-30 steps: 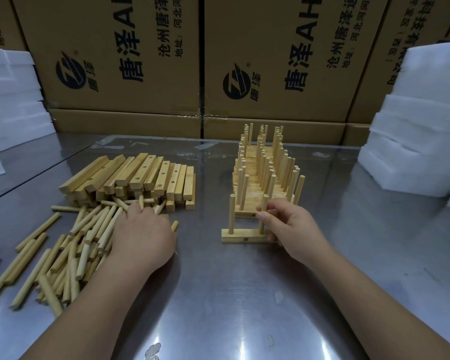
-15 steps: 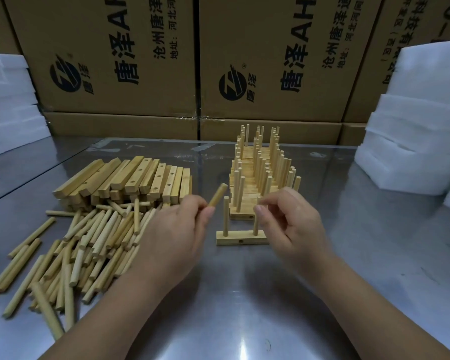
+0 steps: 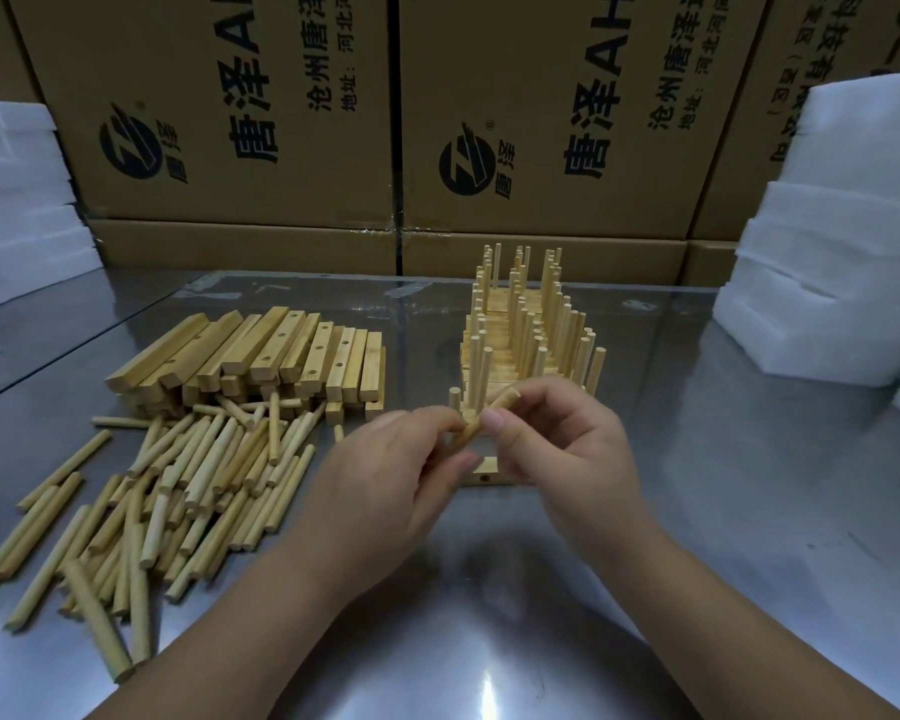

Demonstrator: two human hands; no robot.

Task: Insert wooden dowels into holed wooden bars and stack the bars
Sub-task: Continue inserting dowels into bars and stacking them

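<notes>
We see a dowel [image 3: 481, 419] held tilted just above the nearest bar [image 3: 485, 474] at the middle of the steel table [image 3: 749, 511]. The left hand [image 3: 385, 475] pinches its lower end and the right hand [image 3: 567, 439] pinches its upper part between thumb and fingers. Behind stands the row of fitted bars [image 3: 520, 335], to the left lie loose dowels [image 3: 204, 475] and a pile of plain bars [image 3: 261, 356], with cardboard boxes [image 3: 541, 122] and white foam blocks [image 3: 822, 283] along the table's edges.
</notes>
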